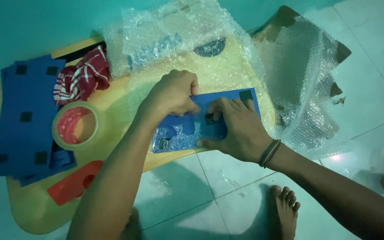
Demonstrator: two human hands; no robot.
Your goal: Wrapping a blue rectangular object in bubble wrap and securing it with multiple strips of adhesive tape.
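Tiled floor, pale, carries a low yellow board [112,100] that serves as the work surface; one view only, from the head camera, looking straight down.

Head view: a blue sheet [227,103] with black square patches lies at centre of the board, its long axis running from about 8 o'clock up to 2 o'clock, partly wrapped at its 8 o'clock end in clear bubble wrap [176,135]. Left hand [173,93] sits on the sheet's upper edge at 10 o'clock of centre, fingers curled together and pressing down. Right hand [236,129] lies flat over the middle, fingers spread slightly, tips bearing on a black patch, thumb hooked at the near edge (a dark band on the wrist). Both hands touch the sheet; the right covers more of it.

At 9 o'clock, a roll of tape [75,125]; beyond it a stack of blue sheets [25,120]. Red striped cloth [83,75] at 10 o'clock. Red flat piece [74,182] at 7 o'clock. Loose bubble wrap sheets [298,75] from 12 to 3 o'clock. A bare foot [285,211] shows at 5 o'clock
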